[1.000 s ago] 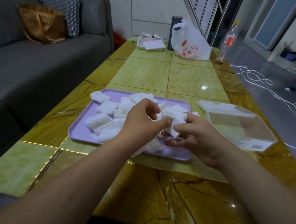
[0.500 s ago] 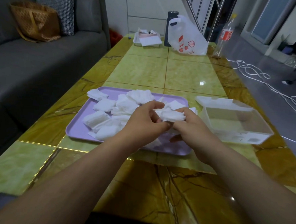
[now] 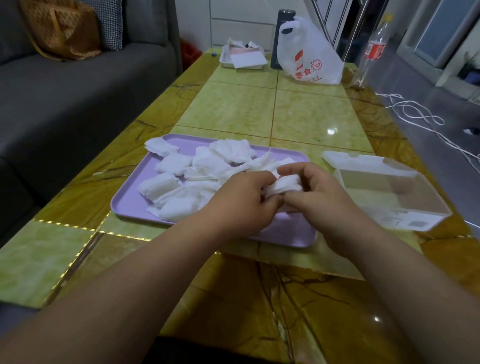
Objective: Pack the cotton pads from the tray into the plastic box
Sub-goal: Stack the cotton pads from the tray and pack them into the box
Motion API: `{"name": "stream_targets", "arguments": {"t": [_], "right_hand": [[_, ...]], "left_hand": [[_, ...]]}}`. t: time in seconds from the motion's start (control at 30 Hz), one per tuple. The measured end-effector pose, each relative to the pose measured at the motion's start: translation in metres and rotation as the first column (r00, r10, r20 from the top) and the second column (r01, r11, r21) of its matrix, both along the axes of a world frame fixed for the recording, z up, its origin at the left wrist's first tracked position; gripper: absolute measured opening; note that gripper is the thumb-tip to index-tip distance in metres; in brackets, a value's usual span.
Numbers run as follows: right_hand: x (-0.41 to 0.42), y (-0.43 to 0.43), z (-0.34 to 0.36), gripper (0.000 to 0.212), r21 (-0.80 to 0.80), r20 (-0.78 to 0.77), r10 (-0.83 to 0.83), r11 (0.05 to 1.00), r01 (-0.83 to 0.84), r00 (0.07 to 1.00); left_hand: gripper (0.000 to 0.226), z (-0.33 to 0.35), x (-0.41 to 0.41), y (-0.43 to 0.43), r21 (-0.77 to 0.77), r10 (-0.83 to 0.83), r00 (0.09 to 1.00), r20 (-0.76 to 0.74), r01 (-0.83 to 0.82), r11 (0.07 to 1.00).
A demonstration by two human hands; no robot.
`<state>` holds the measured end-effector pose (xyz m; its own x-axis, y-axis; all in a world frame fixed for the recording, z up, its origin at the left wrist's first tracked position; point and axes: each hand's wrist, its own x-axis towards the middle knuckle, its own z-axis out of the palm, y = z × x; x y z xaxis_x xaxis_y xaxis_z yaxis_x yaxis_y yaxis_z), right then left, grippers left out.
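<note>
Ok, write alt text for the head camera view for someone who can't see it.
The person's left hand and right hand together grip a small stack of cotton pads over a purple tray strewn with loose pads. A clear plastic box, lid open, sits right of the tray on a green-and-brown table beside a grey sofa.

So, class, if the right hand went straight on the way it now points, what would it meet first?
The right hand points leftward; past the pad bunch it grips, it would probably meet the left hand first, which grips the same bunch.
</note>
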<state>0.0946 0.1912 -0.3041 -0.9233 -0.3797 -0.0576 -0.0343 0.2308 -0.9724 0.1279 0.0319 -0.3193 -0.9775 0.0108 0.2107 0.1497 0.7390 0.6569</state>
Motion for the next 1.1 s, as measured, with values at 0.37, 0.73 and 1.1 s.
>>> {"name": "stream_targets", "arguments": {"t": [0.37, 0.73, 1.1], "right_hand": [[-0.006, 0.002, -0.007, 0.016, -0.111, 0.09, -0.12, 0.985, 0.13, 0.989], [-0.002, 0.001, -0.003, 0.014, -0.155, 0.138, -0.072, 0.983, 0.094, 0.988], [-0.045, 0.079, 0.017, 0.014, 0.169, -0.312, -0.487, 0.817, 0.552, 0.816]], "left_hand": [[0.074, 0.002, 0.002, 0.004, -0.226, -0.035, 0.999, -0.002, 0.033, 0.974], [0.039, -0.002, 0.001, 0.008, 0.076, 0.056, 0.998, -0.021, -0.054, 0.996], [0.041, 0.016, -0.035, 0.065, -0.095, -0.08, 0.995, -0.059, 0.074, 0.993]]}}
